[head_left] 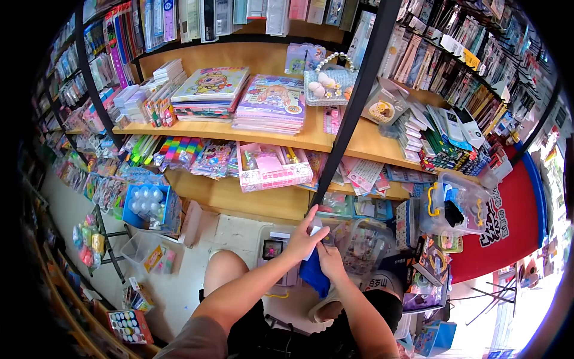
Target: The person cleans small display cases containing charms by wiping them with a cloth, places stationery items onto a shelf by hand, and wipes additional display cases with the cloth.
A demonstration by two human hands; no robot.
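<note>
Apparently we are partway along: our left grip is clamped on a small white object, mostly hidden, our right grip on a limp royal-blue cloth, both nearer us than the pink-and-white patterned open box and right of it. Neither is set down yet; how much remains, we cannot tell.

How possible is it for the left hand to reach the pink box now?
Probably yes: the pink box sits ahead of the left hand, left of the black post, with nothing visible between. However, the hand seems occupied with a white item.
</note>
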